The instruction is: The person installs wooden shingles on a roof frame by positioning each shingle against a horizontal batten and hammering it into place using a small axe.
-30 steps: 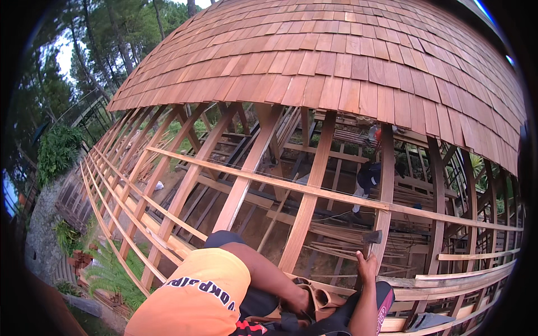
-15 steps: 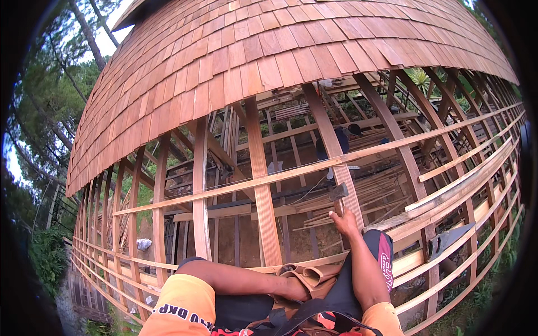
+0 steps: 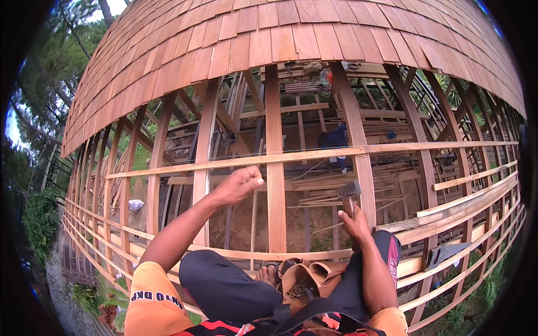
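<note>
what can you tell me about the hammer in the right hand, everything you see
The grey-headed, brown-handled hammer has a metal-looking head and a wooden-looking handle. It stands roughly upright, head uppermost, in the right hand's grip. The head overlaps a brown wooden rafter in view; whether they touch is unclear.

Hammer (image 3: pixel 349 190): dark metal head on a brown handle, head at the far end, gripped in the right hand (image 3: pixel 357 221). Batten (image 3: pixel 314 154): long, pale, running left to right, nearest the curled left hand (image 3: pixel 242 183).
</note>
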### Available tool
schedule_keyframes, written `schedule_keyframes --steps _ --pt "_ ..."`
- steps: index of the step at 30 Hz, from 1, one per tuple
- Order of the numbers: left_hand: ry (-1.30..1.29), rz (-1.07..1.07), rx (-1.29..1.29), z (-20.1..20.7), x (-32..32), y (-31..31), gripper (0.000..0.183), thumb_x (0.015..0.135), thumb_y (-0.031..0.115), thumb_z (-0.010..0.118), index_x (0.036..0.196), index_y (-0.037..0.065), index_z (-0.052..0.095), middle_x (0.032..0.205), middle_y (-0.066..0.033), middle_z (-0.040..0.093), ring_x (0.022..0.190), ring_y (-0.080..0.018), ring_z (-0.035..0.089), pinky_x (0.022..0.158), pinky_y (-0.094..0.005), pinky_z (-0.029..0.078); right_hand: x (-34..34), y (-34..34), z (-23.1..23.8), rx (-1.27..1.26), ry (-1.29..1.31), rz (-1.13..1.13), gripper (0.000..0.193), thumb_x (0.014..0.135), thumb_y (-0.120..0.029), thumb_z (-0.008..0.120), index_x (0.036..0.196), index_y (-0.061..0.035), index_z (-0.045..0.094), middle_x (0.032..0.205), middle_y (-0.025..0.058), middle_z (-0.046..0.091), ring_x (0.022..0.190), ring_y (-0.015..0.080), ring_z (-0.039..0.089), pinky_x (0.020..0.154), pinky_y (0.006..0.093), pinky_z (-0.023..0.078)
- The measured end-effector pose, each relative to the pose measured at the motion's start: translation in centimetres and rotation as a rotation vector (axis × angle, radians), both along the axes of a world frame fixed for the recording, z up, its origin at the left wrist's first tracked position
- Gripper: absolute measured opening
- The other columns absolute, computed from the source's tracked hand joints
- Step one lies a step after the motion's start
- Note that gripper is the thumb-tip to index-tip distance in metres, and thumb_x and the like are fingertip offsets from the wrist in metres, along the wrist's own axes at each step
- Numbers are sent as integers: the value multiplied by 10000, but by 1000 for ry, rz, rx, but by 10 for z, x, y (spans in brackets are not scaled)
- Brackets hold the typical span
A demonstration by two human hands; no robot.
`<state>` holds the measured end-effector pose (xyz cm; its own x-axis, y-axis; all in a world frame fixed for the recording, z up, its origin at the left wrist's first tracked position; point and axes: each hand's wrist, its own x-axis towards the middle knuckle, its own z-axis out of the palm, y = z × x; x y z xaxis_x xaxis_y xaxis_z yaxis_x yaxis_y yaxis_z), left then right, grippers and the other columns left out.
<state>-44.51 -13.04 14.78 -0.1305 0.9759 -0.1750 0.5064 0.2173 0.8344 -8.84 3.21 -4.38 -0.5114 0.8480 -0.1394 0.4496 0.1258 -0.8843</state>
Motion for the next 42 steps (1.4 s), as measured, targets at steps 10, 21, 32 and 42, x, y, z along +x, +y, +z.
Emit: schedule_keyframes --steps 10,21,32,42 --pt "435 1811 155 -220 -247 -84 445 984 410 506 977 -9 655 1024 -269 682 970 -468 642 833 -550 483 6 25 19 149 -331 -129 283 904 -229 694 949 27 584 681 84 526 634 170 469 582 364 410" --pt "424 1706 -19 -230 -262 -58 560 995 509 413 979 32 705 1000 -256 690 990 -476 631 837 -571 471 58 92 -70 -186 -23 -383 362 961 -390 673 936 -63 522 609 2 479 451 107 471 409 257 371" --pt "466 1590 80 -227 -264 -59 557 1004 484 421 995 3 704 986 -286 676 974 -490 622 827 -556 458 66 93 -75 -212 5 -328 310 978 -342 660 974 -64 521 607 0 461 443 98 447 405 255 351" --pt "366 1508 277 -256 -284 -75 543 1025 425 442 1075 -54 692 942 -256 704 861 -396 677 800 -480 478 23 79 -27 -251 8 -403 245 965 -236 679 942 -42 532 634 22 543 472 110 508 435 268 413"
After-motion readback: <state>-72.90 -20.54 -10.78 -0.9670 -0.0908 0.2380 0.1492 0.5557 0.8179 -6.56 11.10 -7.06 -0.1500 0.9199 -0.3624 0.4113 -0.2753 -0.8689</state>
